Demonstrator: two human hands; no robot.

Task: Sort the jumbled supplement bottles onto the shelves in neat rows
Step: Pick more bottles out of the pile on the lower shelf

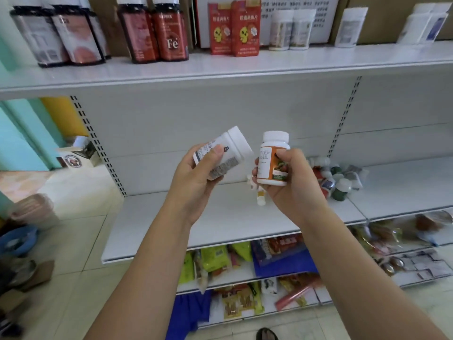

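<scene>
Pale floor tiles [81, 241] at left; blue basin [18, 240] by the left edge, pink ribbed bin [33, 209] just behind it; brown carton flap [40, 272] on the tiles; teal wall [17, 138] and yellow panel [61, 114] beyond; jumbled snack packets [215, 258] lowest down, blue sheet [284, 265] among them; dark shoe [266, 334] at the bottom edge.

Open room along the middle shelf [171, 217] left of the jumbled bottle heap [339, 182] (one stray bottle [261, 198] mid-shelf).

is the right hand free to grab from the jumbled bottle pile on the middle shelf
Probably not yet: the right hand grips a white-capped bottle with an orange label. The jumbled bottle pile lies close behind it, with nothing between.
</scene>
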